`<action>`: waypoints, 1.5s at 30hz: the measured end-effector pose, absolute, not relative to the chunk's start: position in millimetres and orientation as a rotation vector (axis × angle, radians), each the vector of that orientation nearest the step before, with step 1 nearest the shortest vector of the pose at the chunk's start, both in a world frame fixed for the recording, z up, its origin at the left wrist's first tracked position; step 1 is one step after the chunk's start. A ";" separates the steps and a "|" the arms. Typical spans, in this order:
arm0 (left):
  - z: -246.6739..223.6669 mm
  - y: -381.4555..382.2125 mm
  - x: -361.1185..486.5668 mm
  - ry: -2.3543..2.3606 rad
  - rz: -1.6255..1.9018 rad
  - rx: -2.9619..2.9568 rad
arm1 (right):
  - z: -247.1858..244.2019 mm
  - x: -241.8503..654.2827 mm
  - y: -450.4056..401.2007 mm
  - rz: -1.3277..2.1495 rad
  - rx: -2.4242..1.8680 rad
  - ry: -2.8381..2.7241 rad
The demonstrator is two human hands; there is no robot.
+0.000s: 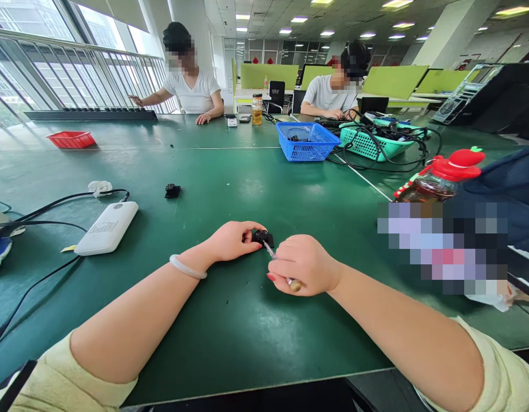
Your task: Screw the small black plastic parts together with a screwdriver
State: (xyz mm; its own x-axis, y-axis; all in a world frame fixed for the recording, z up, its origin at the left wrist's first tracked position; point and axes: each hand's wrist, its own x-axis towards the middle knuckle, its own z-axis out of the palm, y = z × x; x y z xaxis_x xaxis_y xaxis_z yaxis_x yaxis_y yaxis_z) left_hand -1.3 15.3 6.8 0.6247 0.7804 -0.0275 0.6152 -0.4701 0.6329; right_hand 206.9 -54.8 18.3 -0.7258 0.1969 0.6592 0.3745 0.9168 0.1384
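On the green table, my left hand is closed round a small black plastic part, steadying it near the middle of the view. My right hand is wrapped round a screwdriver. Its thin metal shaft slants up and left, with the tip at the black part; whether it sits in a screw I cannot tell. The wooden-looking end of the handle shows below my right fingers. Farther up and left lies another small black part, apart from both hands.
A white power bank with black cables lies at left. A red tray, a blue basket and a green basket with tangled cables stand farther back. A red-lidded bottle is at right. Two people sit across the table.
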 end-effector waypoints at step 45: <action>7.2 19.4 -2.7 1.078 0.461 2.115 | 18.1 227.5 -23.0 0.921 -1.009 -1.306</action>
State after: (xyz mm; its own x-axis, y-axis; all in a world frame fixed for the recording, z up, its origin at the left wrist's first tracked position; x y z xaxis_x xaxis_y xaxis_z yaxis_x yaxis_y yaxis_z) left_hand -2.7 19.4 7.2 0.5886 0.8084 -0.0030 0.5560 -0.4022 0.7273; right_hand 227.5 -23.0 18.1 0.0608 0.9475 0.3138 0.0219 0.3130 -0.9495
